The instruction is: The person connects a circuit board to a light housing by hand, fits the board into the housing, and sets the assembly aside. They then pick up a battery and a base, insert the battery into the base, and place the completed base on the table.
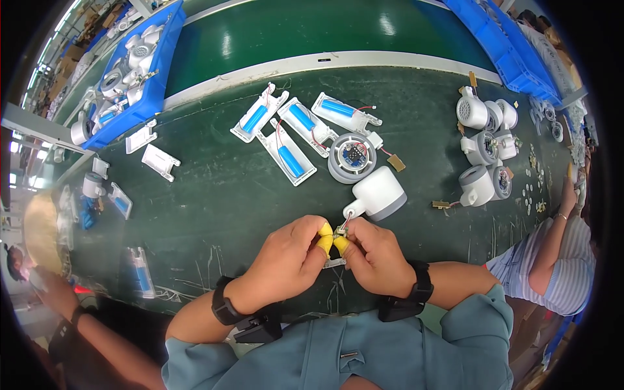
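My left hand (296, 255) and my right hand (377, 255) meet near the bench's front edge, with yellow covers on thumbs and forefingers. Both are closed in a pinch on a small wire connector (340, 230), partly hidden by the fingertips. Thin wires run from it to a white round-headed housing (376, 194) with a grey rim, which lies just beyond my right hand. The edge of a white plastic piece (335, 262) shows under my fingers. Behind the housing lies a grey-rimmed round unit (351, 158) with its circuit board facing up.
White handle shells (296, 164) with blue batteries lie past my hands. More white housings (476, 148) stand at right. Blue bins (159, 78) (520, 68) sit at both far corners, before a green conveyor (305, 32). Other people's arms (549, 250) (110, 344) reach in from both sides.
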A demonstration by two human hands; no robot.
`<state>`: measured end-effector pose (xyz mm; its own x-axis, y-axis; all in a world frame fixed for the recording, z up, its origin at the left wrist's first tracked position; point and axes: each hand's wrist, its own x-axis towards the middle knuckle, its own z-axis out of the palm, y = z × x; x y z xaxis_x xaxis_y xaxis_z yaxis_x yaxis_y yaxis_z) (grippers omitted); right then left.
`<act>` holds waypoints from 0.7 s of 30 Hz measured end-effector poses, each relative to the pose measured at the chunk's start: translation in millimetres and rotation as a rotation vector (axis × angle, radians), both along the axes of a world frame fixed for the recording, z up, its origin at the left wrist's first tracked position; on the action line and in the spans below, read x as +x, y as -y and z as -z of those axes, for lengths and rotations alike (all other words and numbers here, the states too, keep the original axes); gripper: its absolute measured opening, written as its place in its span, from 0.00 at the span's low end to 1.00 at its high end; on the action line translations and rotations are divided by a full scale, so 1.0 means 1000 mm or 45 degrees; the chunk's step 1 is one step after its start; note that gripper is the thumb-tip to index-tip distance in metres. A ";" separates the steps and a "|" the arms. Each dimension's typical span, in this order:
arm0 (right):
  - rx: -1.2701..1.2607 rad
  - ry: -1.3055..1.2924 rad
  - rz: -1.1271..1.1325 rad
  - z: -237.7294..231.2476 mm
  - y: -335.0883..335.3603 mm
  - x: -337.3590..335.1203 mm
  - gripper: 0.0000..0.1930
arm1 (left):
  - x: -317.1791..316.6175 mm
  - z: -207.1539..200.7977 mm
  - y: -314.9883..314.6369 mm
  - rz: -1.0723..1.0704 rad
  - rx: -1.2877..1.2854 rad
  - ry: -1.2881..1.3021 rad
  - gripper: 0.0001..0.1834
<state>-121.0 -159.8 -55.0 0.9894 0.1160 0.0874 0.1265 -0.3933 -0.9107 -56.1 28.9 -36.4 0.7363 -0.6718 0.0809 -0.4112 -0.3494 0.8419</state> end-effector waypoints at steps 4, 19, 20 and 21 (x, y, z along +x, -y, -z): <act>0.075 -0.032 -0.049 0.003 0.002 0.003 0.04 | 0.007 -0.004 -0.004 0.057 0.012 -0.176 0.15; 0.022 -0.094 -0.089 0.000 0.003 -0.001 0.07 | 0.010 0.013 -0.005 0.130 -0.113 -0.118 0.15; 0.014 -0.076 -0.080 0.000 0.003 -0.001 0.07 | 0.010 0.013 -0.004 0.124 -0.141 -0.112 0.15; 0.016 -0.079 -0.075 0.000 0.003 -0.001 0.07 | 0.010 0.013 -0.004 0.129 -0.139 -0.116 0.15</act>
<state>-122.2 -162.9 -55.0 0.9844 0.1736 0.0276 0.0920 -0.3752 -0.9224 -46.3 32.9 -49.1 0.6727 -0.7340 0.0935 -0.3602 -0.2145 0.9079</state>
